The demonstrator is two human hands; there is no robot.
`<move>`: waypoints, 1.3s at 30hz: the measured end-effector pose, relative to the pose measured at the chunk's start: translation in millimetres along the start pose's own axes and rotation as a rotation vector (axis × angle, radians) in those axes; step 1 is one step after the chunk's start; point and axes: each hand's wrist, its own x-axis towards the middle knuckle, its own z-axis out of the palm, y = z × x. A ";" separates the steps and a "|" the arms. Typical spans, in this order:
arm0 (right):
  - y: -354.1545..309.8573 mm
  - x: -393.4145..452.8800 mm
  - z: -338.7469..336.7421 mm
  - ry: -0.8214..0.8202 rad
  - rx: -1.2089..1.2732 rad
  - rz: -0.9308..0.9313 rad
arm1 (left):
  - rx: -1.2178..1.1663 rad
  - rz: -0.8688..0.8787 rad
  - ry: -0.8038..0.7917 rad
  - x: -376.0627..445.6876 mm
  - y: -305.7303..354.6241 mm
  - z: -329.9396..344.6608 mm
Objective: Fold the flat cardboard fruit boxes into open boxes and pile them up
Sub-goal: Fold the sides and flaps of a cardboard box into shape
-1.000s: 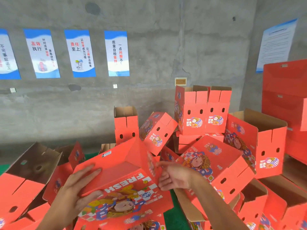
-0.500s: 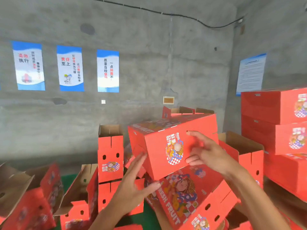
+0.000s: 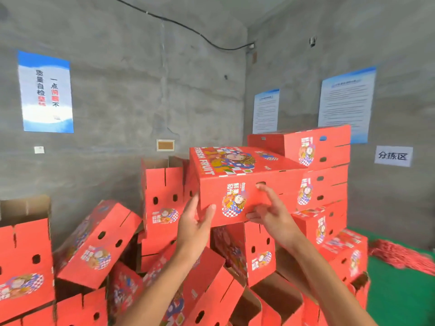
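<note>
Box (image 3: 237,182): folded up, held over the loose pile (image 3: 94,243), just beside the neat stack (image 3: 322,151).
Left hand (image 3: 194,222): flat fingers on its left corner, thumb on the front.
Right hand (image 3: 270,214): spread fingers pressing the front, one by the hole.
Feel: we think it is light, bendy card.
Hold: we would take both sides, down low.

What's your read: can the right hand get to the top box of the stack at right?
Probably yes: right hand rests on the held box front, just below-left of the top stacked box; only that held box's corner intervenes.
</note>
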 end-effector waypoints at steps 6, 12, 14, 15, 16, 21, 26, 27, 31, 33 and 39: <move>46.9 7.9 -5.9 -0.007 -0.049 0.041 | 0.058 -0.057 0.113 -25.2 -51.2 15.6; 60.4 -7.6 6.4 -0.031 -0.364 -0.122 | 0.043 -0.217 0.146 -48.2 -85.1 10.8; 57.6 -13.3 11.3 -0.014 -0.479 -0.209 | 0.010 -0.274 0.140 -52.9 -91.6 4.4; 56.9 -16.9 14.6 -0.006 -0.519 -0.236 | -0.017 -0.319 0.124 -55.5 -94.2 0.5; 56.0 -20.5 18.3 0.000 -0.561 -0.257 | -0.043 -0.367 0.107 -57.6 -94.9 -3.3; 54.0 -35.3 35.5 0.015 -0.684 -0.300 | 0.007 -0.506 0.086 -63.0 -82.9 -20.2; 55.6 -47.7 49.7 -0.034 -0.614 -0.183 | 0.169 -0.489 0.057 -63.3 -73.9 -41.1; 56.1 -49.5 52.1 -0.040 -0.596 -0.161 | 0.187 -0.476 0.041 -64.4 -74.2 -43.5; 63.6 -57.6 60.9 -0.004 -0.576 -0.122 | 0.460 -0.344 0.021 -73.7 -72.7 -45.7; 69.1 -58.5 60.0 0.027 -0.584 -0.097 | 0.526 -0.267 -0.015 -76.8 -73.9 -44.9; 69.8 -59.2 59.0 0.152 -0.553 -0.072 | 0.475 -0.258 -0.009 -75.9 -72.8 -42.6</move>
